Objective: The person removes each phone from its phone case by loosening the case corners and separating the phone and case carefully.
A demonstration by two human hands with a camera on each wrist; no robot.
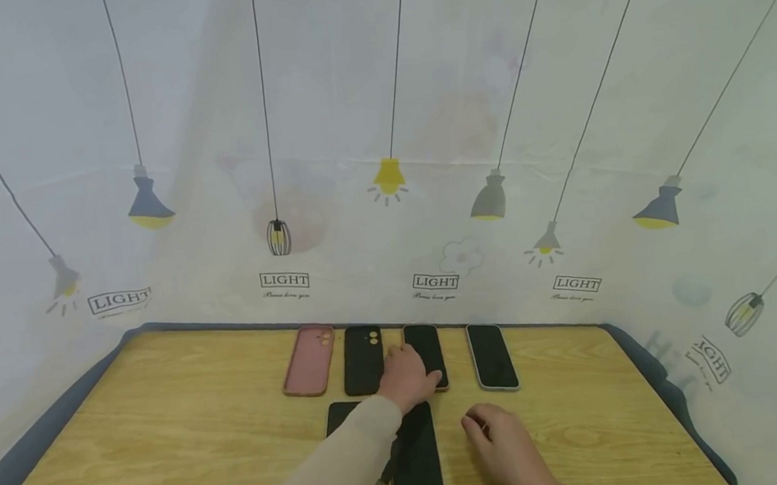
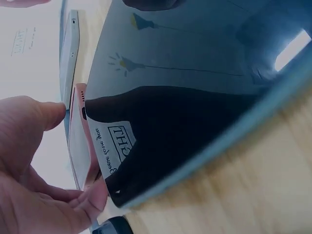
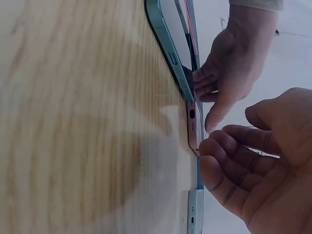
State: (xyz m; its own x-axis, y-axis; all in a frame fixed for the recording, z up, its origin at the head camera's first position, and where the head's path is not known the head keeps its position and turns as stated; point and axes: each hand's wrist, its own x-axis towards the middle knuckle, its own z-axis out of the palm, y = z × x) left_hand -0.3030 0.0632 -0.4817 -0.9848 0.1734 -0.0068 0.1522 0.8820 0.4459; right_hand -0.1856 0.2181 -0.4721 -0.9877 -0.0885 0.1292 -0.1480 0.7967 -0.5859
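The left hand (image 1: 406, 375) is over the pink-edged smartphone (image 1: 426, 342), thumb and fingers parted above its lower part (whether they touch it, I cannot tell). That phone lies face up on the tabletop (image 1: 607, 429), between a black phone case (image 1: 361, 361) and a pale-edged smartphone (image 1: 492, 356). The right hand (image 1: 505, 443), loosely curled, holds nothing.

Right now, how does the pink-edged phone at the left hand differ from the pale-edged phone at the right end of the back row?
The pink-edged phone has a pinkish frame; the pale-edged phone has a whitish one. The left hand partly covers the pink-edged phone in the head view, while the pale-edged phone is uncovered there. Both lie on the table with dark screens up.
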